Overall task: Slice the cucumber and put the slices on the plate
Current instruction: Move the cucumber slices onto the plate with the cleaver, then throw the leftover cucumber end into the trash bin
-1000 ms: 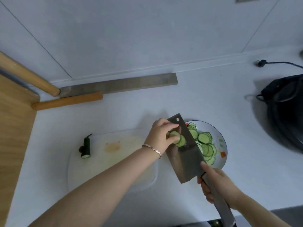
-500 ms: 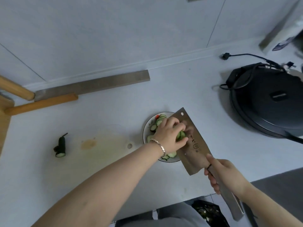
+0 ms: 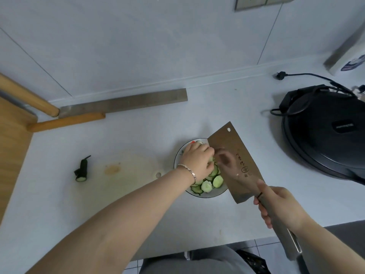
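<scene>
- My right hand (image 3: 276, 206) is clenched round the handle of the one cleaver (image 3: 237, 155), whose blade tilts over the right rim of the one plate (image 3: 207, 196).
- My left hand (image 3: 198, 161) rests on the cucumber slices (image 3: 212, 181) in that plate, fingers bent against the blade. I cannot tell whether they pinch any.
- The slices lie heaped. Three pale faces show by the near rim, and the others overlap too much to count.
- One cucumber stub (image 3: 82, 171) sits at the left edge of the cutting board (image 3: 128, 186), well apart from the plate.
- One black pan (image 3: 331, 135) sits at the right edge of the counter (image 3: 138, 135).
</scene>
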`<control>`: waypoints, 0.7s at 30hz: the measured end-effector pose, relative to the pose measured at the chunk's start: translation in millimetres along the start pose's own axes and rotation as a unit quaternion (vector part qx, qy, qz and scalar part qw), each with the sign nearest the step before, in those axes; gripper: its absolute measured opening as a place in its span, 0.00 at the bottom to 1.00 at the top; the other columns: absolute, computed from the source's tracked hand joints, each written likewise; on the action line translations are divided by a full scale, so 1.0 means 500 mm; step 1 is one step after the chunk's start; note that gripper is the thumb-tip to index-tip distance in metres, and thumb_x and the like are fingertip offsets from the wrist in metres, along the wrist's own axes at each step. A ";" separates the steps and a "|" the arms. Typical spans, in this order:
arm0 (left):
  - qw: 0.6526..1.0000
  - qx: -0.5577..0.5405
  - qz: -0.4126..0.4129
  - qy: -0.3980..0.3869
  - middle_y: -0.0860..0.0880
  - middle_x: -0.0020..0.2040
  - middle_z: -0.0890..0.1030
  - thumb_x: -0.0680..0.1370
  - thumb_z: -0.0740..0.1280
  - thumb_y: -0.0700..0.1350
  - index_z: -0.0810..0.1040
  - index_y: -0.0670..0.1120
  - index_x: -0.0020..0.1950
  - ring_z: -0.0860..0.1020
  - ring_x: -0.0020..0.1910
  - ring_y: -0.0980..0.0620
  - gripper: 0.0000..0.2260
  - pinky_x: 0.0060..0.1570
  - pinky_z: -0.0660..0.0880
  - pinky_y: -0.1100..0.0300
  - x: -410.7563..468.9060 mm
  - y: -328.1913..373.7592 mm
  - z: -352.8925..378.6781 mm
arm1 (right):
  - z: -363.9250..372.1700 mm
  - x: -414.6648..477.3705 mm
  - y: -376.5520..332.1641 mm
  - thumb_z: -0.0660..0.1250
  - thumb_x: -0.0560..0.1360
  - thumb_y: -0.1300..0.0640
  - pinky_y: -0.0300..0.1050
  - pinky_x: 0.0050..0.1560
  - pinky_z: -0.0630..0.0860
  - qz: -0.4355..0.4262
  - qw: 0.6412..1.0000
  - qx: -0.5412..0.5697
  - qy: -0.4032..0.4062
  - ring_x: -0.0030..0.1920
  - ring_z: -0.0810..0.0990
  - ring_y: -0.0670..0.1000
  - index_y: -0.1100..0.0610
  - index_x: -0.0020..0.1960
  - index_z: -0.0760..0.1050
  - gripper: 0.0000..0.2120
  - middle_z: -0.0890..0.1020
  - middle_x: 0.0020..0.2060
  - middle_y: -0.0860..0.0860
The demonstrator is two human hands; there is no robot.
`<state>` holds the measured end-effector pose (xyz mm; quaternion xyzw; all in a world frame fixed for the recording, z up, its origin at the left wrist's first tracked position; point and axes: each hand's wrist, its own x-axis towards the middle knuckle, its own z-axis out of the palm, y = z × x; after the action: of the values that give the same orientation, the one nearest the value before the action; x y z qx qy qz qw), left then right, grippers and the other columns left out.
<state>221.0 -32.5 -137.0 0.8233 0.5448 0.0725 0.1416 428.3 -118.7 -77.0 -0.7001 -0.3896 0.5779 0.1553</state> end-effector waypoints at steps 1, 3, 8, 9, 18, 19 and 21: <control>0.999 0.023 -0.014 -0.047 0.45 0.48 0.79 0.73 0.64 0.45 0.77 0.43 0.48 0.72 0.56 0.43 0.08 0.58 0.64 0.53 -0.004 -0.007 -0.005 | 0.000 0.001 -0.005 0.55 0.80 0.46 0.42 0.23 0.71 -0.004 1.000 -0.003 0.004 0.20 0.68 0.54 0.65 0.35 0.72 0.26 0.70 0.20 0.55; 0.990 0.048 -0.052 -0.121 0.45 0.46 0.80 0.75 0.59 0.45 0.77 0.44 0.46 0.73 0.53 0.43 0.08 0.50 0.66 0.56 -0.019 -0.029 -0.021 | 0.004 0.005 -0.021 0.56 0.80 0.47 0.42 0.23 0.71 -0.017 1.000 -0.017 0.005 0.19 0.68 0.54 0.65 0.34 0.72 0.25 0.70 0.20 0.55; 0.996 -0.032 -0.088 -0.007 0.44 0.55 0.77 0.74 0.60 0.39 0.76 0.43 0.56 0.74 0.54 0.42 0.12 0.51 0.72 0.53 -0.060 -0.086 -0.064 | 0.033 0.017 -0.059 0.57 0.79 0.46 0.45 0.27 0.74 -0.045 0.997 -0.069 -0.010 0.20 0.71 0.53 0.66 0.36 0.74 0.25 0.73 0.21 0.55; 0.993 -0.055 -0.101 0.018 0.44 0.55 0.77 0.73 0.61 0.37 0.77 0.43 0.56 0.74 0.54 0.42 0.13 0.51 0.73 0.52 -0.071 -0.100 -0.074 | 0.048 0.018 -0.069 0.58 0.79 0.47 0.45 0.27 0.75 -0.053 0.995 -0.079 -0.014 0.19 0.71 0.52 0.66 0.36 0.74 0.24 0.73 0.21 0.56; 0.918 -0.135 -0.367 0.065 0.44 0.51 0.79 0.74 0.65 0.40 0.77 0.41 0.50 0.77 0.50 0.45 0.06 0.48 0.71 0.58 -0.276 -0.343 -0.103 | 0.282 0.055 -0.125 0.66 0.76 0.52 0.40 0.22 0.71 -0.094 0.990 -0.067 -0.077 0.19 0.72 0.51 0.65 0.37 0.73 0.18 0.73 0.20 0.52; 0.909 -0.138 -0.389 0.059 0.44 0.52 0.79 0.75 0.64 0.43 0.76 0.41 0.51 0.77 0.51 0.45 0.07 0.49 0.73 0.55 -0.303 -0.370 -0.099 | 0.313 0.061 -0.118 0.65 0.77 0.52 0.41 0.22 0.71 -0.085 0.992 -0.046 -0.082 0.19 0.71 0.51 0.65 0.38 0.74 0.17 0.73 0.20 0.52; 0.897 -0.112 -0.425 0.049 0.43 0.56 0.76 0.77 0.61 0.44 0.74 0.41 0.55 0.77 0.52 0.44 0.10 0.49 0.74 0.51 -0.362 -0.433 -0.097 | 0.394 0.073 -0.097 0.64 0.78 0.53 0.42 0.22 0.71 -0.062 0.995 -0.006 -0.077 0.19 0.71 0.52 0.65 0.38 0.74 0.16 0.72 0.20 0.53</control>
<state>-53.7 -111.6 -152.5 0.4871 0.8375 0.1064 0.2235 228.1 -106.7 -125.7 -0.6289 -0.4469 0.6169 0.1560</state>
